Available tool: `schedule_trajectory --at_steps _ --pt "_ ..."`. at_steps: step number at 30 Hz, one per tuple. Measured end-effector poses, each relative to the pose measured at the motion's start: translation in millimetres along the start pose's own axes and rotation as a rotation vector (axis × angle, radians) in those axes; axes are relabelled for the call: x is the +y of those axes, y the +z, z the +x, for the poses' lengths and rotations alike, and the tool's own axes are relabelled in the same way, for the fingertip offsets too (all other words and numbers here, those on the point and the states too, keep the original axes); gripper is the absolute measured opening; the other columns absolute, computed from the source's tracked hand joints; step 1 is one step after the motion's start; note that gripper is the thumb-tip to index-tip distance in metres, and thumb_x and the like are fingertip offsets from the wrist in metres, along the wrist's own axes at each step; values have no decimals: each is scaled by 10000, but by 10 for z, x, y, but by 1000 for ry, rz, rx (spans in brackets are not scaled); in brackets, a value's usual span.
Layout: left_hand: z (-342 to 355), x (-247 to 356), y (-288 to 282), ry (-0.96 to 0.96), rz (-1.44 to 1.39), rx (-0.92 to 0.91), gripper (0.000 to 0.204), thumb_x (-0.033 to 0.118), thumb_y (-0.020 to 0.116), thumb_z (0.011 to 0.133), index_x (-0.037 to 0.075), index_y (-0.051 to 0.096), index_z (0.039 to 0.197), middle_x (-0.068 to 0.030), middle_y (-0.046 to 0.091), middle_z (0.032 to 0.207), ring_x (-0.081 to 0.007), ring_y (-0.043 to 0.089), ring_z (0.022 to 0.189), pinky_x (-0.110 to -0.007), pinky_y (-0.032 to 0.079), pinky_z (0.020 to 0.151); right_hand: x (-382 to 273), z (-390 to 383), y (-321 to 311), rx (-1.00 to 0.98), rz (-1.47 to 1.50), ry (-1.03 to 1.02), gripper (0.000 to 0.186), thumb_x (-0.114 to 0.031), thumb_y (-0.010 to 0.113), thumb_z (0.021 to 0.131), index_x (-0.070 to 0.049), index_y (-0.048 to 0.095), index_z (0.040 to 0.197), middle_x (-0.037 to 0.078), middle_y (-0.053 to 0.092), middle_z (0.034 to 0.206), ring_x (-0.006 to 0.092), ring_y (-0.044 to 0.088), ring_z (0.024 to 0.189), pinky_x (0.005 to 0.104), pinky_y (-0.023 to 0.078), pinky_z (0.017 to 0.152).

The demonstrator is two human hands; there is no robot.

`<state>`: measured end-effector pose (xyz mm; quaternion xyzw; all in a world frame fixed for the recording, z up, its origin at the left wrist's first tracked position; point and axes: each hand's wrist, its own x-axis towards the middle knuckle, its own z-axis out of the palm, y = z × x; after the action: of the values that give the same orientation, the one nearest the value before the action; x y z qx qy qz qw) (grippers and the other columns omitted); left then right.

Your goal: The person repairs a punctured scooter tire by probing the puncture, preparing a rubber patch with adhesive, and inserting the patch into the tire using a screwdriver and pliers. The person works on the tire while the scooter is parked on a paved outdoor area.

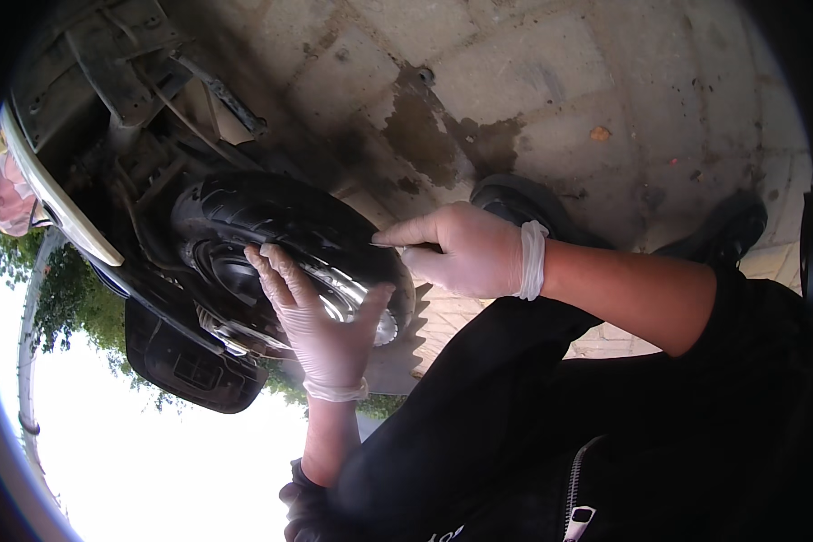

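A black tyre (280, 212) on a wheel with a shiny metal rim (339, 287) belongs to a scooter or motorcycle. My left hand (321, 330), in a thin whitish glove, lies over the wheel's side with its fingers stretched and spread. At the tyre's right edge is my right hand (470, 251), gloved the same way. Its index finger points at the tread, the thumb is below it and the other fingers are curled. Something small and dark shows at that index fingertip, too small to name.
The dark frame (122, 77) of the vehicle fills the upper left, beside a pale curved body panel (59, 194). A black flap (190, 361) sticks out below the wheel. Paving (533, 72) with a damp stain (420, 131) lies beyond my shoes (718, 230).
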<state>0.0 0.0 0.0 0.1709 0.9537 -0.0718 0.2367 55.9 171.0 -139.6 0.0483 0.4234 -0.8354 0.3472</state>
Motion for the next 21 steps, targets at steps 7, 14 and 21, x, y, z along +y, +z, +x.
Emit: schedule_trajectory --at_steps 7,14,21 --pt "-13 6 -41 -3 8 -5 1272 253 932 629 7 138 1591 -286 87 1640 -453 181 1510 -469 300 1192 28 8 160 150 -87 -172 346 -99 563 934 24 664 1241 215 737 1014 191 724 826 293 544 788" --pt "-3 20 -36 -14 -28 -27 1266 227 920 649 0 108 1593 -291 62 1641 -453 150 1517 -470 270 1206 25 -50 290 222 273 5 317 -79 591 929 48 668 1209 179 748 1032 136 704 859 266 535 786" --pt "-5 33 -10 -10 -27 -35 1253 236 911 667 -23 99 1587 -319 54 1630 -480 144 1509 -476 255 1210 75 -10 244 238 256 -95 232 -49 629 910 16 665 1130 145 727 914 169 701 779 297 542 719"
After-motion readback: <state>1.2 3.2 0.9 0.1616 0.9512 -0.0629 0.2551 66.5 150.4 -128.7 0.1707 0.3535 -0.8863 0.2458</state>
